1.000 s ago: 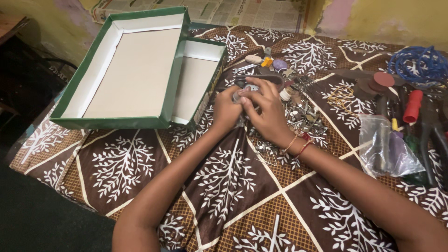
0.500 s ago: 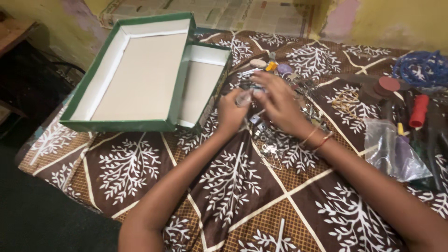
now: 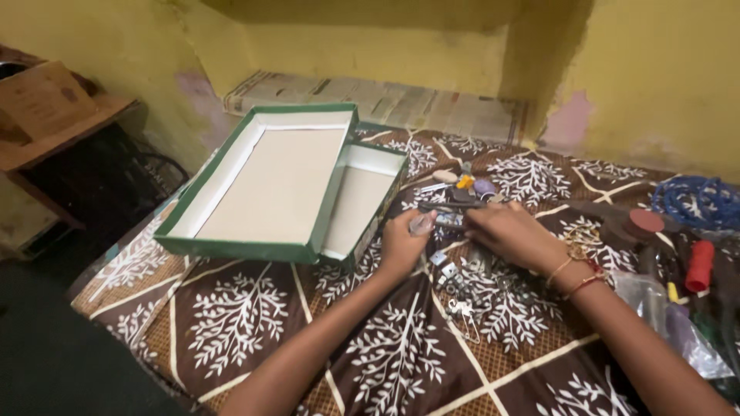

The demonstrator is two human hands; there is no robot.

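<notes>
Left hand [image 3: 402,245], fingers now closed on a small clear object [image 3: 422,224], parted from right hand [image 3: 505,231], whose loosely curled fingers reach into the metal hardware pile [image 3: 470,277], centre frame.

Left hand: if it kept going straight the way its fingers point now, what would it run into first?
Probably the right hand. The left hand, pinching a small clear piece, points up and to the right at the right hand's fingertips over the small metal hardware. Depth is hard to judge.
</notes>
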